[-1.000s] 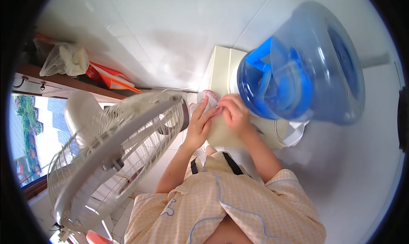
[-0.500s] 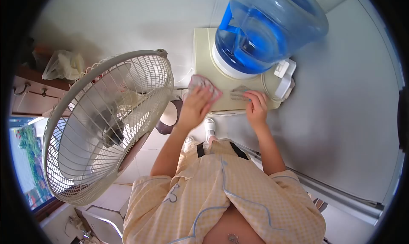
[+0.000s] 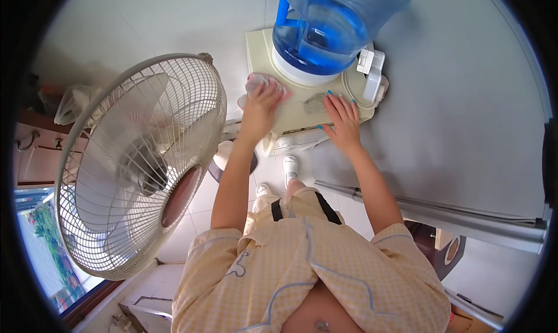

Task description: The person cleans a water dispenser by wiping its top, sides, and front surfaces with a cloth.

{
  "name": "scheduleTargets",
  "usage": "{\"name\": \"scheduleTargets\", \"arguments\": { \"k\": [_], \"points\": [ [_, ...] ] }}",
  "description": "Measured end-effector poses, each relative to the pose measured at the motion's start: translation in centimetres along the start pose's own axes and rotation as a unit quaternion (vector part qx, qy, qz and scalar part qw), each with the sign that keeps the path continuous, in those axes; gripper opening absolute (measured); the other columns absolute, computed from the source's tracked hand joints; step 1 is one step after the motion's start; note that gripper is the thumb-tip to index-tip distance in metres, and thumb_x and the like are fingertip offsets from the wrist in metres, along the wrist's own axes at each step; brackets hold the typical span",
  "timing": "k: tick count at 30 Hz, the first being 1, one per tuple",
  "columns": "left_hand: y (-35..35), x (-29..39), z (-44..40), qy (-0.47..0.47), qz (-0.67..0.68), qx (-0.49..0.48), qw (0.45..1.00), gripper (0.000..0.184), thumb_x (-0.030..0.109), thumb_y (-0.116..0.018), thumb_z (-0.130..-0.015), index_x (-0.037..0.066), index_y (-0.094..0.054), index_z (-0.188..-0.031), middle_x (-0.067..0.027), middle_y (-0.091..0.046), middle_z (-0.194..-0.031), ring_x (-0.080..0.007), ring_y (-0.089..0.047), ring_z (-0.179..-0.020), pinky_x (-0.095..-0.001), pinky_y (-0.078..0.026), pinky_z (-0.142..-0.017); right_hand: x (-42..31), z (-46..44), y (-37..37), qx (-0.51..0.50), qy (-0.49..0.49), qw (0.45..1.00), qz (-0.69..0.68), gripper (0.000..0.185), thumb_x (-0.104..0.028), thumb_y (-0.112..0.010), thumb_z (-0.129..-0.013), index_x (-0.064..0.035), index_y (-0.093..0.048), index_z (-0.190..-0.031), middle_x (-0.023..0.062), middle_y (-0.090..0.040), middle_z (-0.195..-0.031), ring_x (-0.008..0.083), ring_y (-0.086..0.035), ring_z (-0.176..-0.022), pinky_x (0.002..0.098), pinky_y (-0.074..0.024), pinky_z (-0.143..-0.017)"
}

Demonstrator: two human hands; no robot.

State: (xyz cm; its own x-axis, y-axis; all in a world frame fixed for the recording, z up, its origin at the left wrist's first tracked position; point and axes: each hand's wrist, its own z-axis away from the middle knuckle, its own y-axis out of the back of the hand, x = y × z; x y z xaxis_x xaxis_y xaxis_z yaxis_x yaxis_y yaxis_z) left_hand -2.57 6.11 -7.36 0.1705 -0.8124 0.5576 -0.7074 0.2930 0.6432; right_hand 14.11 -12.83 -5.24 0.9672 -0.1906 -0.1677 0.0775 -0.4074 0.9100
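Observation:
A pink-edged cloth (image 3: 263,84) lies under the fingers of my left hand (image 3: 260,113), at the left part of the cream top of a water dispenser (image 3: 296,113). My right hand (image 3: 343,122) rests with spread fingers on the front right of that top, beside a small printed label (image 3: 315,103). Behind both hands a large blue water bottle (image 3: 322,33) stands upside down in a white collar. White plugs or adapters (image 3: 374,74) with a cable sit at the top's right edge.
A large caged fan (image 3: 142,164) fills the left side, close to my left arm. A grey appliance side (image 3: 459,112) rises at the right. My feet in white shoes (image 3: 290,167) are on the tiled floor. A plastic bag (image 3: 72,105) lies at the upper left.
My hands have parted from the cloth between them; my left hand has the cloth down on the top and my right hand has opened onto its surface. The view has shifted.

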Motion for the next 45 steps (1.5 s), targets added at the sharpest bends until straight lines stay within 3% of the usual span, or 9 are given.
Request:
{"name": "scheduleTargets", "arguments": {
  "k": [2, 4, 8, 10, 16, 18, 25, 37, 45],
  "points": [
    [0.9, 3.0, 1.7, -0.001, -0.015, -0.024, 1.0, 0.029, 0.009, -0.053, -0.078, 0.008, -0.062, -0.106, -0.0123, -0.055, -0.118, -0.0333, -0.043, -0.116, -0.0451, -0.028, -0.101, -0.2, -0.1, -0.1, 0.001, -0.008, 1.0, 0.008, 0.067, -0.031, -0.063, -0.073, -0.0109, -0.038, -0.132, 0.0044, -0.036, -0.136, 0.0262, -0.033, -0.125, 0.0462, -0.0179, -0.105],
    [1.2, 6.7, 3.0, -0.096, -0.022, -0.137, 0.986, 0.023, 0.009, -0.051, -0.079, 0.011, -0.065, -0.097, -0.0069, -0.058, -0.114, -0.0261, -0.047, -0.114, -0.0416, -0.03, -0.1, -0.3, 0.2, -0.1, -0.001, -0.015, 1.0, 0.012, 0.067, -0.03, -0.063, -0.073, -0.0105, -0.038, -0.132, 0.0047, -0.036, -0.137, 0.0263, -0.033, -0.125, 0.0465, -0.018, -0.105],
    [-0.5, 8.5, 7.0, -0.135, -0.097, -0.103, 0.981, 0.028, 0.003, -0.047, -0.077, 0.007, -0.062, -0.1, -0.0057, -0.058, -0.114, -0.0209, -0.051, -0.111, -0.0414, -0.03, -0.101, 0.5, 0.6, 0.1, 0.02, 0.019, 0.999, -0.022, 0.064, -0.026, -0.063, -0.074, -0.0081, -0.038, -0.13, 0.0071, -0.035, -0.136, 0.027, -0.032, -0.125, 0.045, -0.0197, -0.105],
    [0.5, 7.2, 7.7, -0.13, -0.155, -0.116, 0.972, 0.028, 0.011, -0.05, -0.079, 0.008, -0.059, -0.106, -0.0037, -0.054, -0.119, -0.0166, -0.051, -0.109, -0.0388, -0.03, -0.102, 1.3, 1.4, 0.1, 0.022, 0.018, 0.999, -0.044, 0.063, -0.024, -0.062, -0.075, -0.0073, -0.038, -0.13, 0.0082, -0.036, -0.136, 0.0272, -0.032, -0.125, 0.0445, -0.0205, -0.105],
    [1.6, 8.1, 4.5, -0.086, -0.093, -0.067, 0.99, 0.049, 0.011, -0.06, -0.074, 0.007, -0.049, -0.121, -0.0063, -0.048, -0.127, -0.0241, -0.048, -0.114, -0.0401, -0.035, -0.097, 3.7, 5.7, 1.3, 0.024, 0.02, 0.999, -0.038, 0.059, -0.011, -0.057, -0.073, -0.0054, -0.038, -0.13, 0.0098, -0.038, -0.133, 0.0285, -0.032, -0.125, 0.0434, -0.0261, -0.104],
    [1.3, 9.4, 2.5, -0.129, -0.109, -0.135, 0.976, 0.05, 0.009, -0.06, -0.073, 0.007, -0.048, -0.122, -0.0075, -0.048, -0.127, -0.025, -0.048, -0.114, -0.0398, -0.036, -0.096, 4.7, 6.6, 1.6, 0.082, -0.028, 0.996, -0.031, 0.059, -0.004, -0.054, -0.072, -0.0047, -0.039, -0.129, 0.0104, -0.039, -0.132, 0.0294, -0.034, -0.124, 0.0424, -0.0293, -0.103],
    [-8.0, 12.3, -3.2, -0.279, -0.135, -0.163, 0.937, 0.043, 0.009, -0.054, -0.075, 0.007, -0.051, -0.118, -0.009, -0.048, -0.128, -0.0238, -0.049, -0.114, -0.0393, -0.037, -0.097, 5.0, 7.0, 1.5, 0.137, -0.07, 0.982, -0.11, 0.057, 0.008, -0.05, -0.064, -0.0006, -0.046, -0.121, 0.0112, -0.043, -0.128, 0.0294, -0.039, -0.121, 0.0395, -0.0352, -0.099],
    [2.2, 7.5, 3.1, -0.104, -0.168, -0.163, 0.967, 0.043, 0.0, -0.052, -0.07, 0.006, -0.055, -0.112, -0.0081, -0.051, -0.124, -0.0248, -0.05, -0.113, -0.0432, -0.035, -0.099, 5.3, 6.9, 0.6, 0.179, -0.082, 0.971, -0.137, 0.06, 0.012, -0.045, -0.062, -0.0038, -0.049, -0.12, 0.0096, -0.046, -0.125, 0.0292, -0.041, -0.12, 0.036, -0.0386, -0.097],
    [-6.1, 12.6, -1.0, -0.17, -0.104, -0.159, 0.967, 0.036, 0.0, -0.047, -0.076, 0.005, -0.057, -0.111, -0.0131, -0.052, -0.122, -0.0267, -0.051, -0.112, -0.0417, -0.037, -0.096, 4.8, 6.8, 0.2, 0.208, -0.108, 0.961, -0.148, 0.06, 0.014, -0.043, -0.061, -0.0038, -0.05, -0.118, 0.0096, -0.048, -0.123, 0.0293, -0.044, -0.118, 0.0356, -0.0417, -0.094]
  ]
}}
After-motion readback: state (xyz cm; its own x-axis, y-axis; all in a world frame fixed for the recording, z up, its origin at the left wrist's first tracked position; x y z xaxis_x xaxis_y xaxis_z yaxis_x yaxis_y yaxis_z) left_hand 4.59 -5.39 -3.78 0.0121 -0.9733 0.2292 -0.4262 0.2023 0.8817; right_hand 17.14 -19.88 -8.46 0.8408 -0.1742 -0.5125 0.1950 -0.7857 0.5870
